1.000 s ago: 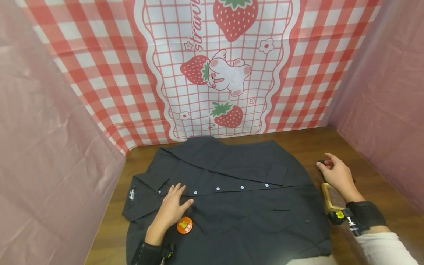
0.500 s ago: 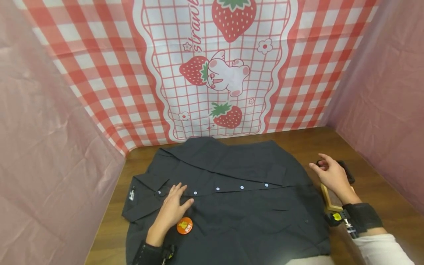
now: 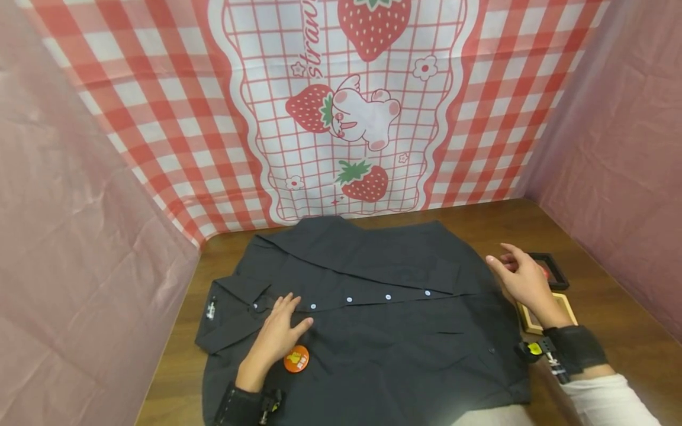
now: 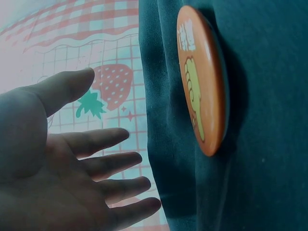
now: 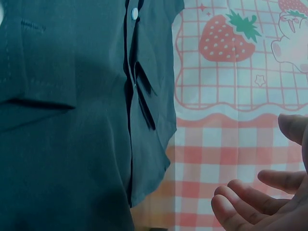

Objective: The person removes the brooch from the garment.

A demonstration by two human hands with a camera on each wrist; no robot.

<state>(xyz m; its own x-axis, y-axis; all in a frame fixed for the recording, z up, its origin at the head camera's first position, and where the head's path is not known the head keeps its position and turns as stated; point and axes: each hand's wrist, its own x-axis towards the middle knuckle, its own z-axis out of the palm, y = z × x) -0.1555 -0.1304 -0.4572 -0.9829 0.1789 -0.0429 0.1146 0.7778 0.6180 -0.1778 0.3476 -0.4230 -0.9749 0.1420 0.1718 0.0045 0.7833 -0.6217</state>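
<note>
A dark grey button-up shirt lies spread over the table, its collar toward the left. An orange round badge with a yellow thumbs-up hand is on the shirt; the left wrist view shows its face edge-on. My left hand is over the shirt near the button row, fingers spread and holding nothing. Past the shirt's right edge is my right hand, fingers loosely bent with nothing between them. It overlaps a light wooden frame-like box and a black frame-like tray.
Something red shows at the black tray, partly hidden by the right hand. Brown wooden tabletop borders the shirt. A red-and-white checked strawberry cloth hangs behind, with pink curtains on both sides.
My right hand has moved left, away from the black tray and toward the shirt's edge, uncovering more of the tray and wooden box. The left hand stays in place.
</note>
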